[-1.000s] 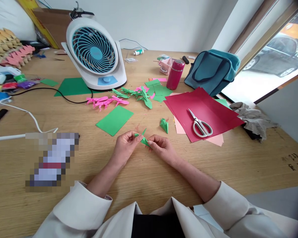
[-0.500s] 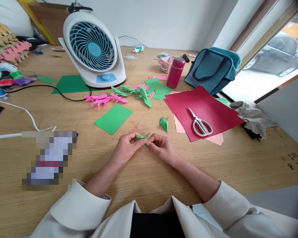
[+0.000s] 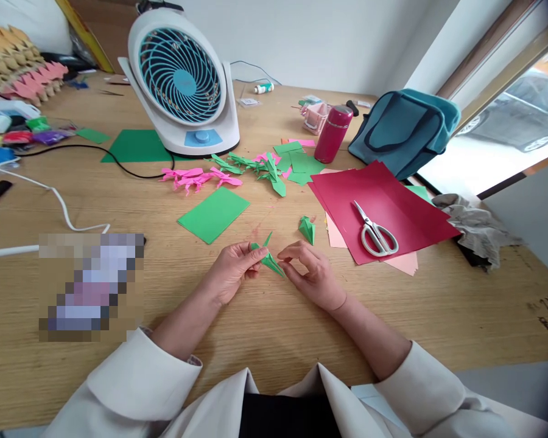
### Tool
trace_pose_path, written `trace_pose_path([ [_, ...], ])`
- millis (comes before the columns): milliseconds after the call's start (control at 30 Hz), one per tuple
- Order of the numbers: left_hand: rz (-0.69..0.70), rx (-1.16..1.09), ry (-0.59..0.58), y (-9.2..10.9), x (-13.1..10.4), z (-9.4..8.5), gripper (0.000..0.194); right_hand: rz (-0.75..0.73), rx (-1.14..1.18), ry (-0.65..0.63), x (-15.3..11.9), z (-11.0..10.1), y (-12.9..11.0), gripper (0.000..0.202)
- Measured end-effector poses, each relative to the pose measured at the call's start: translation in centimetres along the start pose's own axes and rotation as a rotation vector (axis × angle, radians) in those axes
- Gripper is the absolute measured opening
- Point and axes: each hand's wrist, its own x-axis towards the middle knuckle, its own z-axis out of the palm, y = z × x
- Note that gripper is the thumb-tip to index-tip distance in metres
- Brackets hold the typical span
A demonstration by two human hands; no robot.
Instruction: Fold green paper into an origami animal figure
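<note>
My left hand (image 3: pixel 232 267) pinches a small folded green paper piece (image 3: pixel 270 263) between thumb and fingers. Narrow points stick out of this origami piece, one upward and others toward the lower right. Close to those right-hand points is my right hand (image 3: pixel 313 274), fingers curved and thumb and forefinger slightly apart, with nothing seen between them. Whether its thumb touches the paper, I cannot tell. Another folded green paper piece (image 3: pixel 307 230) lies on the table just beyond my right hand. A flat green paper sheet (image 3: pixel 214 214) lies beyond my left hand.
Scissors (image 3: pixel 375 232) rest on red paper sheets (image 3: pixel 393 201) at the right. Folded pink figures (image 3: pixel 200 179) and green figures (image 3: pixel 271 173) lie before a fan (image 3: pixel 182 82). A red flask (image 3: pixel 333 135) and a teal bag (image 3: pixel 404 131) stand behind. A blurred phone (image 3: pixel 94 286) lies left.
My right hand has let go of the folded green paper and drawn slightly right. The paper now shows more of its points in my left hand. The view has shifted a little.
</note>
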Motion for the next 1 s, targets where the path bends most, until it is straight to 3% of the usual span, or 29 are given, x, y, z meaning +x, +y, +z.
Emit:
trace_pose_path([
  [367,-0.039,0.003,-0.048,-0.44,-0.5,0.44,0.044,-0.252,-0.294,-0.077,-0.13,-0.71,-0.38,0.018],
  [1000,-0.016,0.142,-0.114,-0.24,-0.5,0.08,0.041,-0.234,-0.379,-0.126,-0.14,-0.65,-0.62,0.009],
])
